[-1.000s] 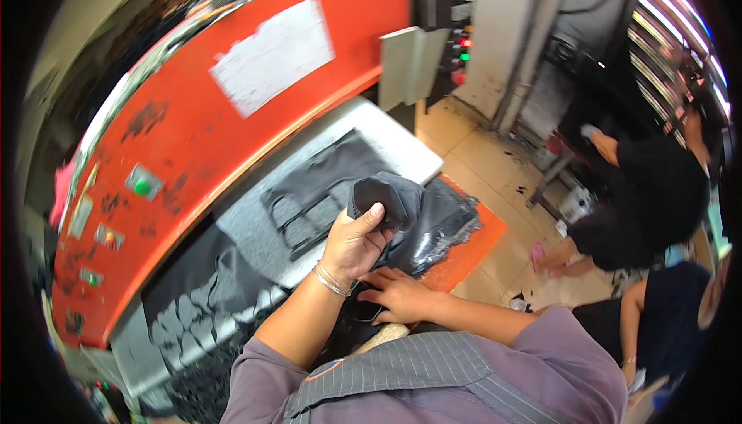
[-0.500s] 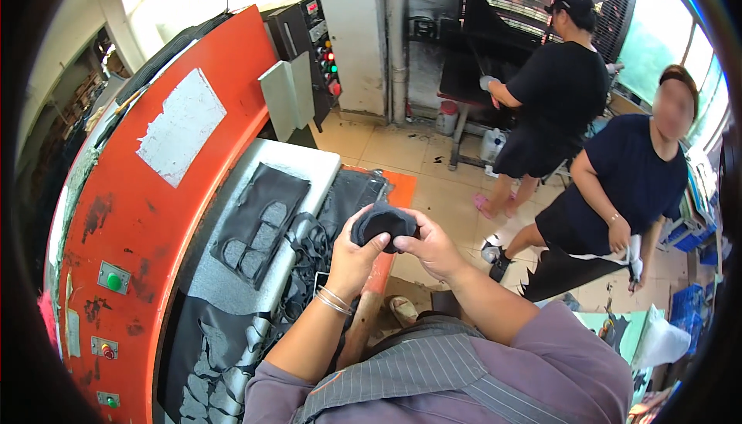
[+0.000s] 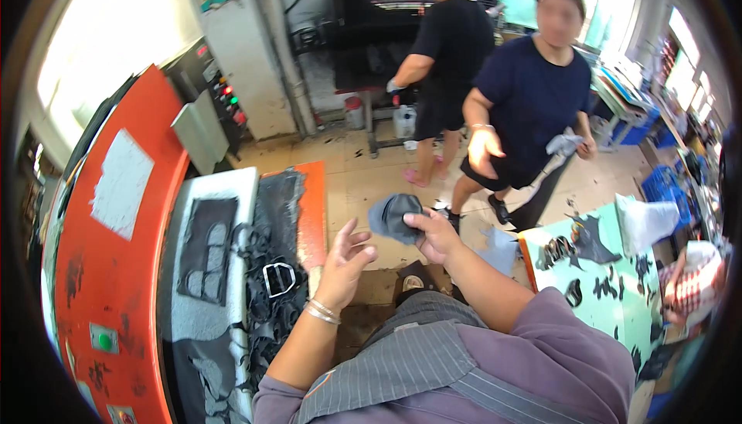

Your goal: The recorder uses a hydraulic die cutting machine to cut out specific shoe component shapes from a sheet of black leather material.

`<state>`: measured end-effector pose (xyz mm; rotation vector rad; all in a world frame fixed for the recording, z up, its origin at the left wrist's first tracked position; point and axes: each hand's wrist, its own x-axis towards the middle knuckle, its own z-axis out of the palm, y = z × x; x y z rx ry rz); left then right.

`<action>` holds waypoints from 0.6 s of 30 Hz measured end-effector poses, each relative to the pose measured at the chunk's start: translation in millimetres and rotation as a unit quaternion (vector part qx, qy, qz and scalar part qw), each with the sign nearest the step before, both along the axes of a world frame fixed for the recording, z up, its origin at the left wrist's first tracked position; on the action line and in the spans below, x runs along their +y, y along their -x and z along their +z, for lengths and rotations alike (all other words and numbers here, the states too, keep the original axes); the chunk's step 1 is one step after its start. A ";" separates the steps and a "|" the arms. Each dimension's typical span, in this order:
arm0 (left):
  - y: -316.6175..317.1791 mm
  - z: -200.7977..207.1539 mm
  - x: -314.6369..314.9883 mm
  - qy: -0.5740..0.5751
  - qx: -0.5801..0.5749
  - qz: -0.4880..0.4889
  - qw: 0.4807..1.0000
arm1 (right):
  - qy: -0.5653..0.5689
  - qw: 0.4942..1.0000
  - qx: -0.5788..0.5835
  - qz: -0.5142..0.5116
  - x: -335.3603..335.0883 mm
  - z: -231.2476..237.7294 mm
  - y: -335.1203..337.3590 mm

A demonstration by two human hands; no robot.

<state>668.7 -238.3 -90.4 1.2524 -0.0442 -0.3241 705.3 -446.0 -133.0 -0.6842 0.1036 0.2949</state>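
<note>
My right hand [image 3: 434, 237] grips a small stack of dark grey, rounded cut pieces [image 3: 392, 217], its thumb on top. Apart from the stack, my left hand [image 3: 345, 263] is raised with fingers spread and holds nothing. Left of that hand, a silvery metal outline like a cutting die [image 3: 279, 279] lies on a heap of black offcuts [image 3: 267, 323]. Beyond the heap, a black sheet with rounded shapes cut out of it [image 3: 207, 250] rests on the pale bed [image 3: 239, 192] of an orange machine.
The orange machine [image 3: 116, 269] with green buttons fills the left. On my right stands a pale green table [image 3: 610, 300] with dark cut pieces and metal rings. One person in navy [image 3: 533, 84] faces me with a hand out; another in black [image 3: 456, 45] works behind.
My left hand has let go of the stack and opened; my right hand alone holds it. My view has swung right. The person in navy has come nearer and lifted a hand.
</note>
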 end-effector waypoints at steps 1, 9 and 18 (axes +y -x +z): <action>1.9 -4.1 2.1 -0.020 -0.003 -0.001 1.000 | -0.018 0.999 0.008 -0.041 -12.3 -8.6 -4.2; 25.8 -30.1 36.1 -0.139 0.019 -0.037 0.989 | -0.007 0.957 0.070 -0.281 -125.2 -42.2 -19.4; 44.5 -26.6 39.1 -0.156 0.066 0.112 0.979 | 0.135 0.922 0.087 -0.352 -206.1 -78.9 -48.5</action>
